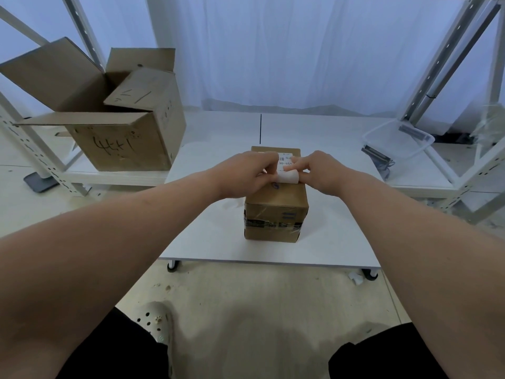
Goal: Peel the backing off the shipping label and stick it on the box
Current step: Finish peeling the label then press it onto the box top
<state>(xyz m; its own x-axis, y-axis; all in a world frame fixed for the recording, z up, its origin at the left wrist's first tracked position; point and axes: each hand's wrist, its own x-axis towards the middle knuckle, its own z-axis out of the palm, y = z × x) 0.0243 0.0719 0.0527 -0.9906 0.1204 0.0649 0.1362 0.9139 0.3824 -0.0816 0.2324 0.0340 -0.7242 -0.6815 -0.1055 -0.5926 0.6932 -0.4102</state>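
On top of the box point(276, 199), at the centre of the white table point(213, 242), the label point(285, 162) is held by both hands. The left hand point(246, 173) is closed on the label's left edge, fingers curled in. The right hand point(322, 170) is pinched on the label's near right part, where a white strip point(287, 177) is curled up off the lid. Printed bars and digits are seen on the label's far part, which lies flat. An open carton point(120, 132) is set at ten o'clock on a shelf, well apart, and a clear tub point(399, 140) at two o'clock.
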